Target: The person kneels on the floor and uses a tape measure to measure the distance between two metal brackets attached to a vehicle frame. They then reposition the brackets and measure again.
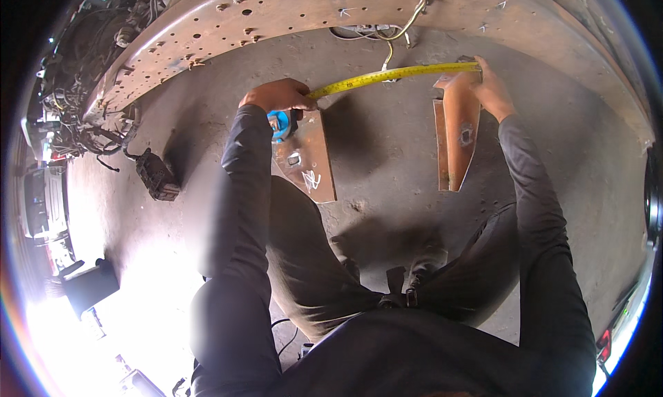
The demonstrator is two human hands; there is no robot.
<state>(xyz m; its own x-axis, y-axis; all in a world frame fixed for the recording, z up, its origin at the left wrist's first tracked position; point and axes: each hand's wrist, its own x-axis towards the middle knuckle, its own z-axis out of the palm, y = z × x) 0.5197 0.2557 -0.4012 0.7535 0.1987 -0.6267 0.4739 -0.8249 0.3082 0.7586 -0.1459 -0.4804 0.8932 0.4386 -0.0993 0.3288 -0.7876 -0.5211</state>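
A yellow tape measure blade (394, 74) stretches across the gap between two brown metal brackets. My left hand (280, 95) is closed around the blade at the top of the left bracket (311, 152); the blue tape case (278, 124) hangs just below that hand. At the other end, my right hand (492, 90) pinches the blade's tip against the upper end of the right bracket (459, 131). White chalk scribbles mark the left bracket's face, and each bracket has a small squarish marked spot.
A long brown steel beam (290, 14) with rows of holes and bolts curves across the far side. A hooked metal pipe (412, 21) hangs from it. Wiring and a black connector box (157, 176) are at the left. Grey concrete floor (387, 141) lies beneath.
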